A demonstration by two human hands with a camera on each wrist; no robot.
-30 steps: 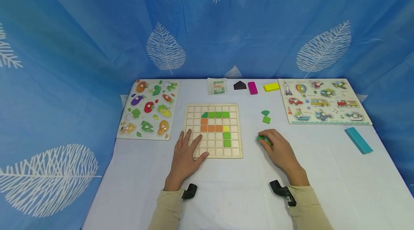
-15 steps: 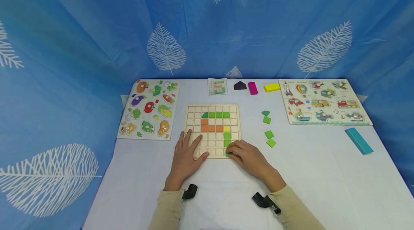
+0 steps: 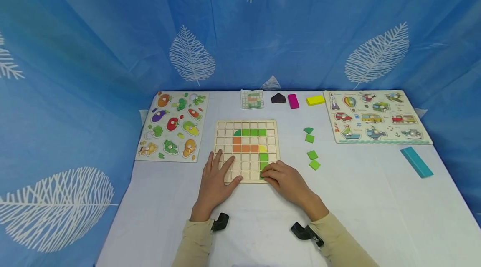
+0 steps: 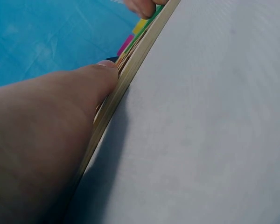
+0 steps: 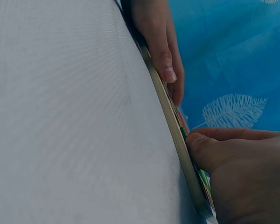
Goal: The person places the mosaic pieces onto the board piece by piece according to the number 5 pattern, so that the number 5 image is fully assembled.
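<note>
Wooden grid board [image 3: 248, 127] lies pinned under your flat left hand [image 3: 216, 179] so your right hand [image 3: 282, 179], fingertips pinching a green tile [image 3: 262, 176], can seat it squarely.

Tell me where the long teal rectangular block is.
In the head view, the long teal rectangular block lies at the table's far right, just below the vehicle puzzle board.

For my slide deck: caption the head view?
Left hand steadies grid board; right hand presses a green tile in.

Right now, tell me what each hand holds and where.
The right hand presses a green tile into the grid board, fingertips on top. The left hand rests flat on the board, holding nothing.
</note>
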